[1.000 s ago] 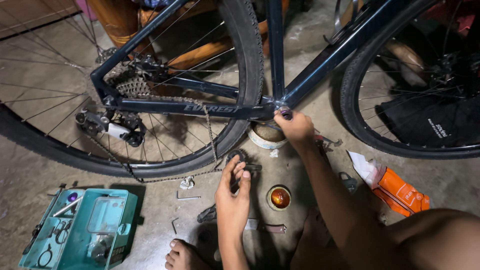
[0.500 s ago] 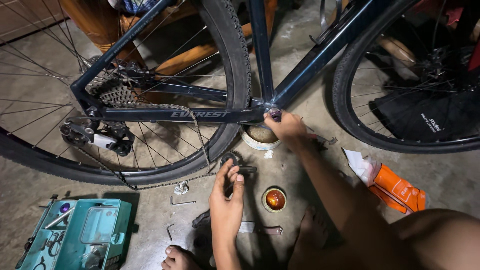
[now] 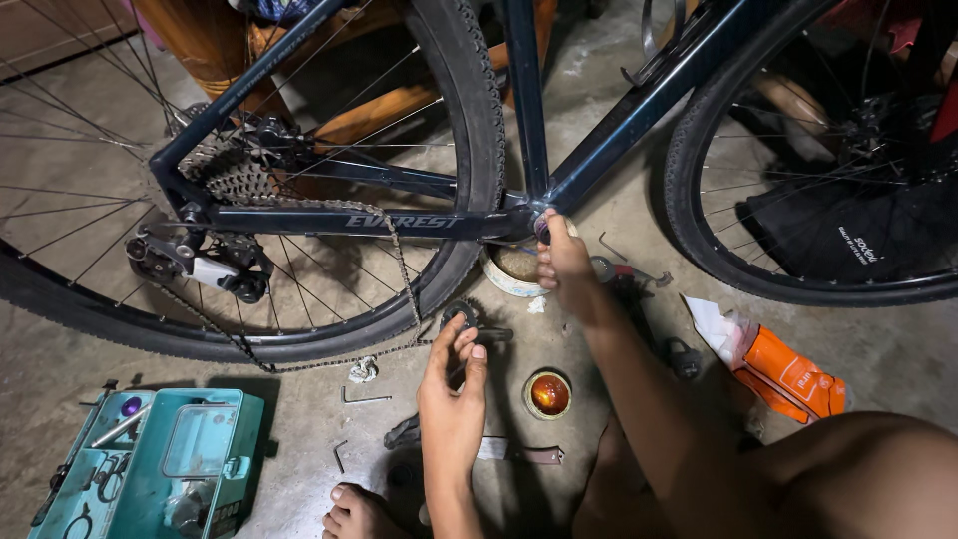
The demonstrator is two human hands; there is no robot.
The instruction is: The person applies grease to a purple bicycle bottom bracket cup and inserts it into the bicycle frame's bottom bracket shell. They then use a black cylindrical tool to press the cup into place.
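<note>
Right hand [image 3: 562, 262] reaches up to the bottom bracket [image 3: 540, 222] of the dark blue bicycle frame [image 3: 399, 220], fingers curled around a small part there; part too small to identify. Left hand [image 3: 451, 384] lies low over the concrete floor [image 3: 299, 419], fingertips pinching a dark toothed ring [image 3: 465, 317]. Loose chain [image 3: 399, 269] hangs beside it. Teal toolbox [image 3: 150, 464] lies well apart, lower left.

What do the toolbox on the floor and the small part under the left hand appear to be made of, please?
The toolbox looks like moulded plastic: teal, semi-gloss, with rounded edges and a clear lid panel. The small toothed part beneath the left hand looks like dark metal, probably steel, judging by its fine teeth, though dim light leaves the finish uncertain.
</note>
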